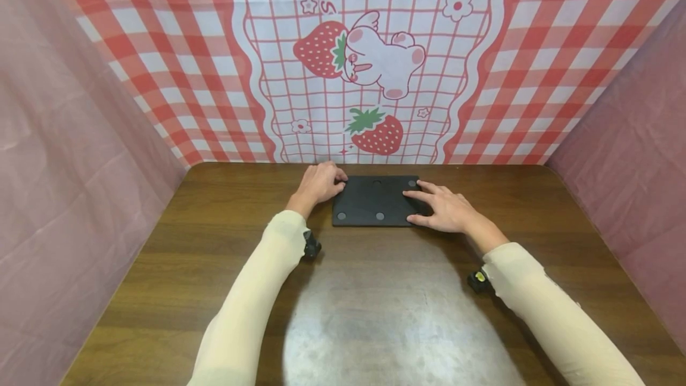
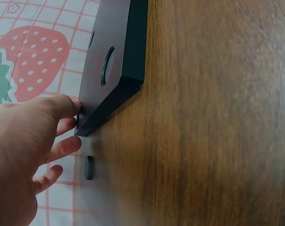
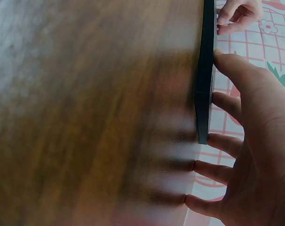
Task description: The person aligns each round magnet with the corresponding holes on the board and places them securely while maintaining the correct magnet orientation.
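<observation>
A flat black board (image 1: pixel 372 201) with round recesses lies near the table's back edge. My left hand (image 1: pixel 320 182) is at its far left corner, the fingertips touching the top beside a recess; whether they pinch anything there is hidden. Just past that corner, a small black disc (image 2: pixel 89 168) lies on the table in the left wrist view; my hand covers it in the head view. My right hand (image 1: pixel 443 206) spreads its fingers over the board's right end. Its thumb (image 3: pixel 227 61) touches the front edge area, and its outer fingers reach beyond the board.
The brown wooden table (image 1: pixel 396 302) extends in front of the board. Behind it hangs a checked strawberry cloth (image 1: pixel 300 94), with pink curtains (image 1: pixel 69 106) at both sides. A small black camera (image 1: pixel 312 245) sits on each wrist.
</observation>
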Demonstrator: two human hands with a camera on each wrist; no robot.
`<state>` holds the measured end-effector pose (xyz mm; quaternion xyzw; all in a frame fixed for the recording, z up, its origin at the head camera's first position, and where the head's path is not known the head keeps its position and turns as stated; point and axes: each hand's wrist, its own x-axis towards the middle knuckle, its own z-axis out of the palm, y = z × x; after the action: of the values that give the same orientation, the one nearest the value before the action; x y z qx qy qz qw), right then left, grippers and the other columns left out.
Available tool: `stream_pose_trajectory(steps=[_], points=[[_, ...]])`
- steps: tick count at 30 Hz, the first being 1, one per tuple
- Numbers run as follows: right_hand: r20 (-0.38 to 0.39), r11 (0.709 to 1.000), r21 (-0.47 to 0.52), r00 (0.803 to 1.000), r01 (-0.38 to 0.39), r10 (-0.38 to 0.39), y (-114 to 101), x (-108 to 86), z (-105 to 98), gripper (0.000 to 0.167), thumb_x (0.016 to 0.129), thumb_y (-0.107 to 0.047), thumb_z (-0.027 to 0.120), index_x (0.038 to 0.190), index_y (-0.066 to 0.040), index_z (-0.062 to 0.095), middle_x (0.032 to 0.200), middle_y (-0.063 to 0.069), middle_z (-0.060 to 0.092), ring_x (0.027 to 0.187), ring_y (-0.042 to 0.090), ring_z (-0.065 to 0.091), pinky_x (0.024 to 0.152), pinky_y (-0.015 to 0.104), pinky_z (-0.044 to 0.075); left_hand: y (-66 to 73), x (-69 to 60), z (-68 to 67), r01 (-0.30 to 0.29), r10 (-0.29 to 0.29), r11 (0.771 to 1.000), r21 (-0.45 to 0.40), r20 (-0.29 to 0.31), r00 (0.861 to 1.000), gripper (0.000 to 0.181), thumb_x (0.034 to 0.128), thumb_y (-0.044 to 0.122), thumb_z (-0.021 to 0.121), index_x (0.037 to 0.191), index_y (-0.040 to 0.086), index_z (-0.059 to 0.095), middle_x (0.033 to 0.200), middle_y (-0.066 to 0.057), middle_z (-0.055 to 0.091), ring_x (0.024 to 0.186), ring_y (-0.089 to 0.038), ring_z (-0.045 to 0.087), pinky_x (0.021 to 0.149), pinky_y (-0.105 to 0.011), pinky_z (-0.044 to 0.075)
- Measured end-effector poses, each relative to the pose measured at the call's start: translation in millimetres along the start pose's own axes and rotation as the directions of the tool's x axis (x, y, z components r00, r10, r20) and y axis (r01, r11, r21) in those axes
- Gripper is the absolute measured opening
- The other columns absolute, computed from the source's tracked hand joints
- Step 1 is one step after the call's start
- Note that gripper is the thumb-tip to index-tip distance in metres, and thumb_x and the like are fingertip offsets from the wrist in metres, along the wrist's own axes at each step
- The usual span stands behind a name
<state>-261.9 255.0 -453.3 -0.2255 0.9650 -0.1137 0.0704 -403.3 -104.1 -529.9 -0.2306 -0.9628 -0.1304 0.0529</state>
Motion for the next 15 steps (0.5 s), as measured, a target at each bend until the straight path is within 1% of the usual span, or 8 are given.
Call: stream_pose_trajectory(steps=[5,8,11,12,15], points=[[0.003,1.000,-0.002,1.000,-0.009,0.009,1,0.4,1,0.076,0.106,-0.059,0.070,0.172,-0.027,0.050,0.186,0.021,0.031,0.163,0.058,0.041,0.115,0.086,0.043,2.2,2.4,-0.8,0.008,-0.009,1.000,0.018,0.009,1.000,0.023,0.1005,0.042,0.081,0.121,0.033,0.088,0.119,0.006,0.078,0.115,-0.018,0.076,0.098,-0.046,0.061],[0.002,1.000,-0.004,1.000,-0.007,0.007,2,0.0,1,0.076,0.106,-0.058,0.070,0.172,-0.027,0.050,0.185,0.022,0.031,0.163,0.058,0.041,0.115,0.086,0.043,5.3,0.6,-4.6,0.022,-0.022,1.000,0.007,0.032,0.999,0.024,0.1021,0.042,0.079,0.122,0.033,0.088,0.124,0.004,0.079,0.118,-0.019,0.076,0.100,-0.045,0.060],[0.001,1.000,-0.003,1.000,-0.003,0.003,2,0.5,1,0.075,0.106,-0.059,0.070,0.172,-0.027,0.050,0.185,0.022,0.032,0.163,0.058,0.041,0.115,0.086,0.044,11.5,-4.3,-14.9,0.034,-0.033,0.999,0.000,0.062,0.998,0.025,0.1048,0.042,0.076,0.125,0.033,0.087,0.130,0.003,0.079,0.124,-0.021,0.075,0.103,-0.046,0.059],[-0.001,1.000,-0.002,1.000,0.000,0.000,2,0.6,1,0.075,0.106,-0.060,0.069,0.171,-0.027,0.050,0.185,0.022,0.032,0.163,0.059,0.041,0.115,0.087,0.044,14.3,-6.8,-20.5,0.030,-0.030,1.000,-0.001,0.073,0.997,0.026,0.1063,0.044,0.074,0.126,0.033,0.087,0.132,0.003,0.079,0.125,-0.020,0.075,0.103,-0.045,0.059],[-0.005,1.000,0.000,1.000,0.005,-0.005,1,0.7,1,0.075,0.107,-0.060,0.069,0.171,-0.027,0.051,0.185,0.022,0.032,0.162,0.059,0.042,0.114,0.087,0.044,18.6,-11.0,-30.8,0.033,-0.033,0.999,-0.003,0.072,0.997,0.026,0.1068,0.043,0.073,0.126,0.033,0.087,0.131,0.004,0.079,0.124,-0.021,0.076,0.103,-0.047,0.059]])
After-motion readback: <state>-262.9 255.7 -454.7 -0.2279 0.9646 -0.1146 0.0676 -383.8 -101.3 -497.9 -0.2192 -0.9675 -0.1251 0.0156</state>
